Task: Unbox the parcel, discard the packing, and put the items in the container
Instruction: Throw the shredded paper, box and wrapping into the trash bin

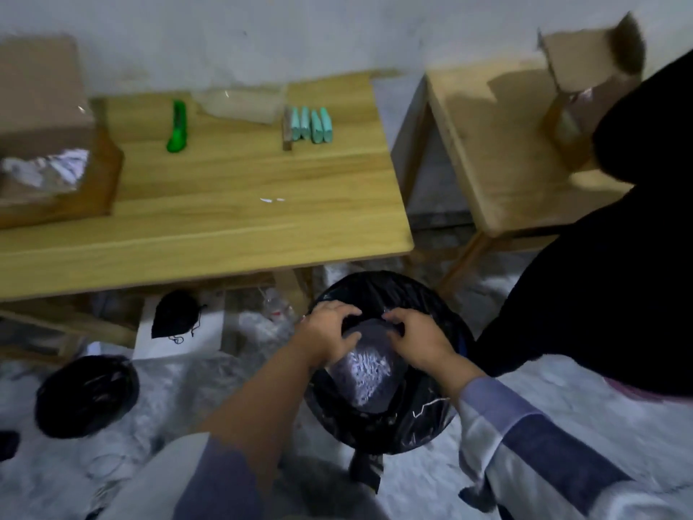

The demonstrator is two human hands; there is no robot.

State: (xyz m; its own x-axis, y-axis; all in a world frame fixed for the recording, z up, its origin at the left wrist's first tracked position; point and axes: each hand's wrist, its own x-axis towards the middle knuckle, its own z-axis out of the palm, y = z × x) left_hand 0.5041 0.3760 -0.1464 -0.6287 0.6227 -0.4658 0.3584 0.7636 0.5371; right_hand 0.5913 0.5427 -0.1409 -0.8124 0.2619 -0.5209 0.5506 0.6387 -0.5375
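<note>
Both my hands are over a bin lined with a black bag (423,418) on the floor below the table's front edge. My left hand (328,334) and my right hand (420,339) grip a dark grey packing bag (369,364) with curled fingers, holding it in the bin's mouth. On the wooden table (210,219) lie several mint-green items (313,125) in a row next to a green box cutter (177,127). An open cardboard box (41,118) with crumpled wrap inside sits at the table's left.
A clear plastic bag (240,105) lies at the table's back. A second wooden table (498,144) at right carries a torn cardboard box (585,69). A dark shape (607,264) fills the right side. Another black-lined bin (88,394) and a black pouch (176,313) are on the floor.
</note>
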